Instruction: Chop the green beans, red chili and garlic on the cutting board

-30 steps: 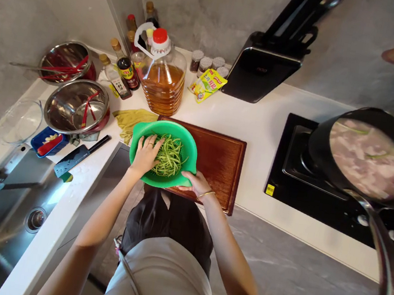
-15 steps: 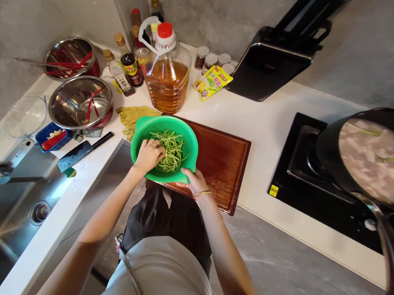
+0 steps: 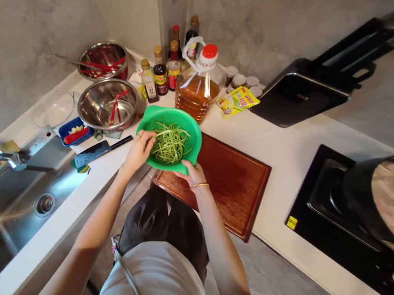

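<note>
A green plastic bowl [image 3: 193, 139] holds a heap of thin green vegetable shreds [image 3: 169, 144]. It is held over the left part of a brown wooden cutting board [image 3: 234, 183]. My right hand [image 3: 193, 174] grips the bowl's near right rim, thumb on top and the other fingers underneath. At the left rim, my left hand [image 3: 139, 148] has its fingers bent over the edge beside the shreds; part of its grip is hidden.
A large oil jug [image 3: 199, 88] stands behind the bowl. Left are steel bowls [image 3: 108, 103], a cleaver [image 3: 93, 152], a blue tray [image 3: 75, 132] and the sink [image 3: 17, 219]. A knife block [image 3: 298, 94] stands at the back. Right, a meat-filled pot [image 3: 364, 179] sits on the stove [image 3: 317, 206].
My left hand has moved out of the shreds to the bowl's left rim. The bowl has shifted left relative to the cutting board, and the view has turned left.
</note>
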Available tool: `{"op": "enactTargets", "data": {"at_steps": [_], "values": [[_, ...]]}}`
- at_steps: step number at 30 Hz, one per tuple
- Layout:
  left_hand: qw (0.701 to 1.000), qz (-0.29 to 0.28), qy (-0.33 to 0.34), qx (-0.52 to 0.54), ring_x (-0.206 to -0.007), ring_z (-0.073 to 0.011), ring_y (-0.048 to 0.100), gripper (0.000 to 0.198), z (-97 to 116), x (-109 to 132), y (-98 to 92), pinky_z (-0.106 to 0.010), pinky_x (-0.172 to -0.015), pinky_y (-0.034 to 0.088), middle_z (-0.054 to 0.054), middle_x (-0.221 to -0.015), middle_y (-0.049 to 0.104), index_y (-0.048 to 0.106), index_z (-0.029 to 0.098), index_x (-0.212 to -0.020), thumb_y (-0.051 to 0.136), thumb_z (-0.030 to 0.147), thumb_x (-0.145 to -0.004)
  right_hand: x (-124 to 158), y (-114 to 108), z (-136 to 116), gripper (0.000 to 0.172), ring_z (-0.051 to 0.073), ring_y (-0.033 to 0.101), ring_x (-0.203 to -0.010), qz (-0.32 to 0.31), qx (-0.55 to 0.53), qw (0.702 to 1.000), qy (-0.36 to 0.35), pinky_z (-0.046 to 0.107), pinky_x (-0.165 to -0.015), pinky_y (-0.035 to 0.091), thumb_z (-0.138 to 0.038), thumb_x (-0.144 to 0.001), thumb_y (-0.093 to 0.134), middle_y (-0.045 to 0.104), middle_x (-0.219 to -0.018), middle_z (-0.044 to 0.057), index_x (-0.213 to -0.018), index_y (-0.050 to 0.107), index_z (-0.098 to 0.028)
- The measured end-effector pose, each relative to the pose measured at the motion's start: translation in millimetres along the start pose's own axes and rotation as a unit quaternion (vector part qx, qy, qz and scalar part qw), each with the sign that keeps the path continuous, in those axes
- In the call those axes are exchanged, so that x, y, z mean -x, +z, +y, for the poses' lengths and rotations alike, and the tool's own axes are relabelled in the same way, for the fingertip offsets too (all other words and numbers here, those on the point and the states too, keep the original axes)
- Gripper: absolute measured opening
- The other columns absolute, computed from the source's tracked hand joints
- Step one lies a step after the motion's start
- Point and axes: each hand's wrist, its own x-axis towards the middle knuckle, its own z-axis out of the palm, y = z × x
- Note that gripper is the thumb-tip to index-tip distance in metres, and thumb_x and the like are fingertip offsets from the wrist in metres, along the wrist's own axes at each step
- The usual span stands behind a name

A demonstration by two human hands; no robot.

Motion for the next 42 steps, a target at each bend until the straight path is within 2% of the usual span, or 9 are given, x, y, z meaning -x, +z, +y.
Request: {"op": "enactTargets", "data": {"at_steps": [7,13,18,22,28,33,37,40,42], "values": [[0.939,0.051,-0.084,0.330,-0.079,-0.0133,0.063,0.024,-51,-45,-17.5,-0.029,-0.076,0.052,-0.004,-0.088,0.063,0.054,0.017,-0.097,0.055,0.038,-0.085,-45,75,21,0.029,0.017,0.067,-0.080,0.020,-0.048,0.998,-0.045,0.040,-0.073,0.061,-0.024,-0.071,0.067,0.069,-0.095,0.001,-0.097,0.054,-0.021],[0.853,-0.009,-0.173,0.492,-0.059,-0.0066,0.057,0.029,-61,-71,-24.8,-0.022,-0.062,0.050,-0.004,-0.083,0.067,0.058,0.015,-0.096,0.062,0.038,-0.080,-43,87,26,0.057,0.024,0.061,-0.106,0.066,0.074,0.993,-0.070,0.041,-0.082,0.056,-0.048,-0.072,0.067,0.061,-0.119,0.010,-0.118,0.047,-0.023],[0.861,-0.167,-0.120,0.465,-0.055,-0.0079,0.055,0.023,-35,-57,-4.3,-0.021,-0.055,0.047,-0.002,-0.075,0.068,0.065,0.015,-0.090,0.062,0.034,-0.078,-10,89,8,0.073,0.024,0.029,-0.136,0.191,0.222,0.915,-0.276,0.042,-0.109,0.030,-0.055,-0.076,0.059,0.034,-0.148,0.010,-0.138,0.035,-0.023],[0.868,-0.309,-0.025,0.389,-0.066,-0.0132,0.062,0.024,-15,-49,12.2,-0.023,-0.060,0.049,-0.003,-0.082,0.070,0.068,0.016,-0.094,0.056,0.033,-0.083,-9,97,-12,0.043,0.021,0.051,-0.120,0.138,0.115,0.930,-0.322,0.038,-0.104,0.037,-0.057,-0.083,0.047,0.061,-0.123,0.007,-0.107,0.060,-0.023],[0.989,-0.120,0.024,0.079,-0.108,-0.0253,0.054,0.030,-41,-105,48.7,-0.041,-0.095,0.041,-0.010,-0.115,0.063,0.064,0.017,-0.111,0.050,0.030,-0.087,-13,78,-37,0.028,0.012,0.061,-0.064,0.178,-0.077,0.929,-0.316,0.029,-0.070,0.051,-0.053,-0.084,0.048,0.057,-0.059,-0.004,-0.087,0.054,-0.026],[0.986,-0.130,0.059,-0.083,-0.109,-0.0299,0.048,0.024,-49,-135,61.4,-0.049,-0.094,0.034,-0.011,-0.097,0.067,0.069,0.020,-0.091,0.047,0.029,-0.089,-14,72,-45,0.037,0.009,0.033,-0.036,0.105,-0.005,0.971,-0.214,0.022,-0.043,0.039,-0.054,-0.084,0.046,0.028,-0.039,-0.009,-0.089,0.062,-0.021],[0.995,-0.021,0.091,-0.018,-0.094,-0.0241,0.054,0.031,-22,-124,34.2,-0.040,-0.089,0.038,-0.008,-0.086,0.066,0.068,0.020,-0.099,0.041,0.035,-0.092,-29,86,-52,0.048,0.013,0.059,-0.063,0.052,0.032,0.978,-0.202,0.025,-0.060,0.049,-0.058,-0.082,0.047,0.064,-0.069,0.000,-0.110,0.060,-0.022],[0.991,-0.025,0.128,0.022,-0.090,-0.0218,0.055,0.034,7,-102,18.1,-0.036,-0.084,0.041,-0.008,-0.083,0.064,0.068,0.019,-0.103,0.039,0.034,-0.094,-39,101,-62,0.044,0.018,0.058,-0.106,0.010,0.033,0.971,-0.239,0.030,-0.085,0.049,-0.057,-0.082,0.049,0.065,-0.111,0.002,-0.113,0.058,-0.027],[0.988,-0.054,0.141,0.031,-0.090,-0.0210,0.055,0.033,18,-87,15.8,-0.035,-0.084,0.042,-0.008,-0.084,0.063,0.066,0.019,-0.107,0.038,0.031,-0.094,-41,105,-70,0.037,0.018,0.054,-0.114,0.012,0.008,0.960,-0.281,0.032,-0.093,0.045,-0.055,-0.083,0.048,0.063,-0.115,0.003,-0.102,0.060,-0.026]]}}
